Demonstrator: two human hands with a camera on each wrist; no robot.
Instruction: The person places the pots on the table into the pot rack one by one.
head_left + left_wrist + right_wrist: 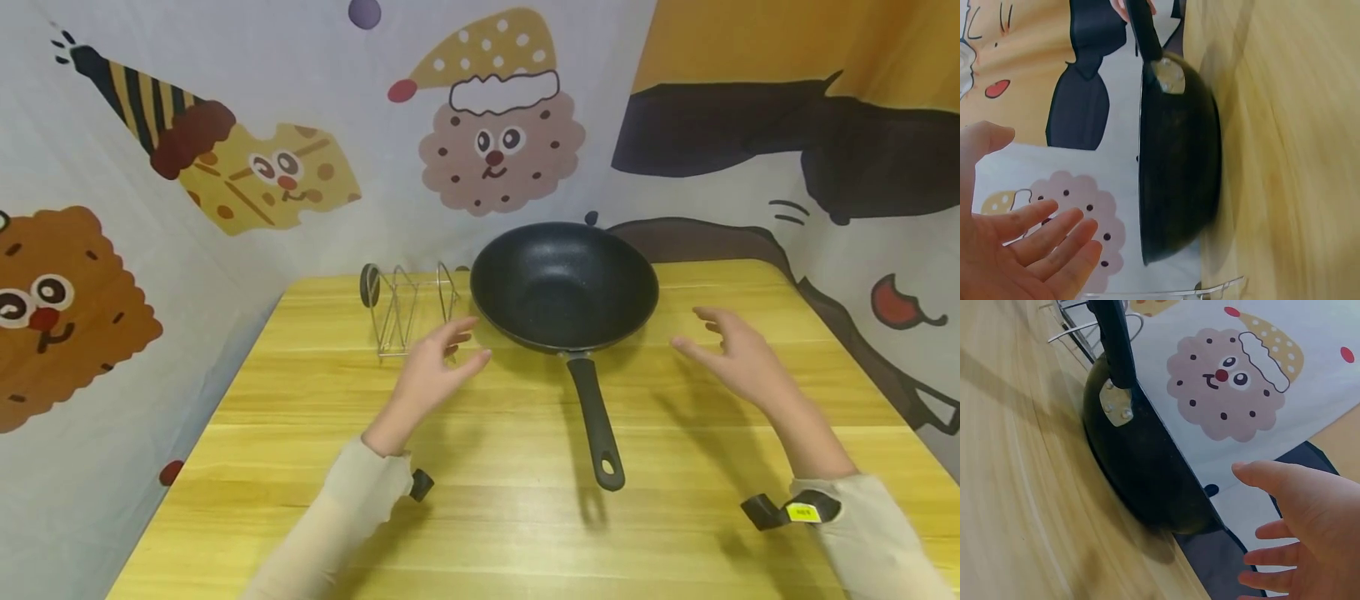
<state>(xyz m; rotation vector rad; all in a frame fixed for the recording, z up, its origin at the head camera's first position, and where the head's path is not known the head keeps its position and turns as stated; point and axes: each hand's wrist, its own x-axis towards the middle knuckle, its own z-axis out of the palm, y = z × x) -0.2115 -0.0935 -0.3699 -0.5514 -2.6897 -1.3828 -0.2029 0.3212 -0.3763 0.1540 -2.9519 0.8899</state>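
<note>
A black frying pan (pixel 562 287) with deep sloping sides stands upright on the wooden table, its long black handle (pixel 596 425) pointing toward me. To the left of the pan hovers my left hand (pixel 438 367), fingers loosely bent and thumb apart, holding nothing. On the other side my right hand (pixel 738 354) hangs in the air, likewise with nothing in it. Both wrist views show the pan's dark outer wall (pixel 1179 169) and the riveted metal bracket (pixel 1116 403) at the handle. Neither hand touches the pan.
Beside the pan at the back left is a wire rack (pixel 408 312) with a black round part at its left end. The wooden table (pixel 480 533) meets a cartoon-printed cloth (pixel 300 50) behind it. Shadows of the arms fall on the tabletop.
</note>
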